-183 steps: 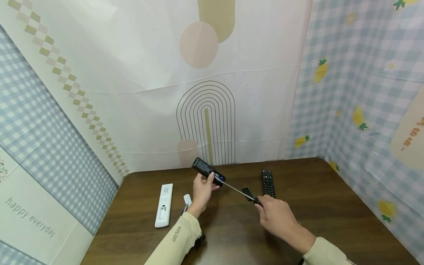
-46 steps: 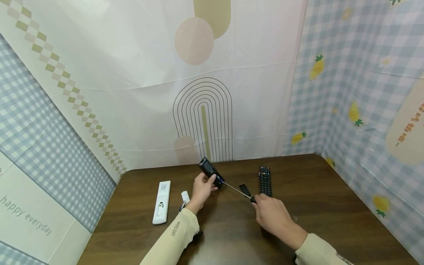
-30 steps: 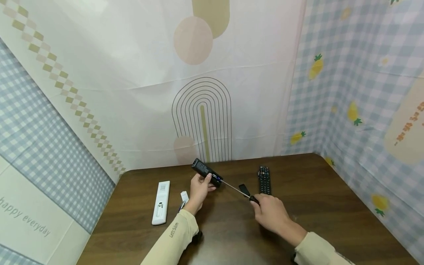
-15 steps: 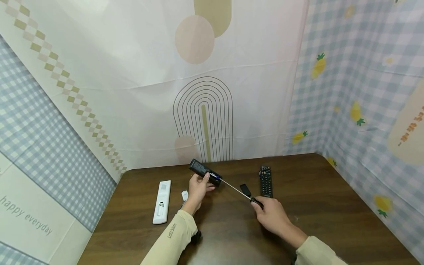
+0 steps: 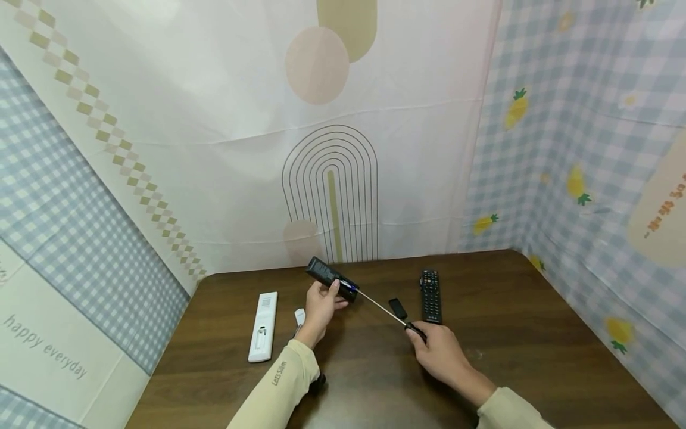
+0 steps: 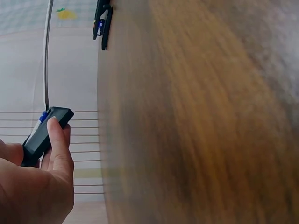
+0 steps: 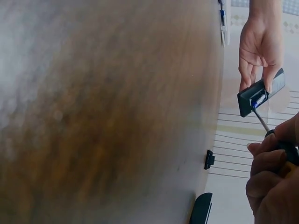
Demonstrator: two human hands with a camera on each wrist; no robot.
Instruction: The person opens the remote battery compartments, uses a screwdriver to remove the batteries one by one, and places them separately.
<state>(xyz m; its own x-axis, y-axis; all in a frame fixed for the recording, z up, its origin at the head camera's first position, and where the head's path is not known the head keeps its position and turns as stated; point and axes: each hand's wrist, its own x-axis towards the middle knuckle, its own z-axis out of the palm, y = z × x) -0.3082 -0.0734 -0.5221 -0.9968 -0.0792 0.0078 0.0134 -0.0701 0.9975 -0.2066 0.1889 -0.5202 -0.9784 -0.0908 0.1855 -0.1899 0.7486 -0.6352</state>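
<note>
My left hand point(image 5: 320, 308) holds a black remote control point(image 5: 323, 272) above the table, back side up and tilted, thumb along its edge. Its battery compartment is uncovered, and a blue-and-white battery point(image 7: 258, 100) shows inside. My right hand point(image 5: 442, 353) grips a screwdriver point(image 5: 382, 308) by its black-and-yellow handle point(image 7: 290, 151). The long metal shaft slants up to the left, its tip right at the battery's end in the compartment. In the left wrist view the shaft point(image 6: 46, 60) meets the near end of the remote point(image 6: 46, 133) beside the blue battery end.
A black battery cover point(image 5: 398, 308) lies between my hands, and a second black remote point(image 5: 431, 296) lies right of it, buttons up. On the left are a white remote point(image 5: 264, 326), back up with its compartment uncovered, and a small white cover point(image 5: 299, 316). Patterned cloths hang behind the table point(image 5: 375, 381).
The held remote swung steeper by 1.5 s ago, then tilted back flatter and slightly left. The screwdriver tip stayed at its compartment throughout. Little differs over the last half second.
</note>
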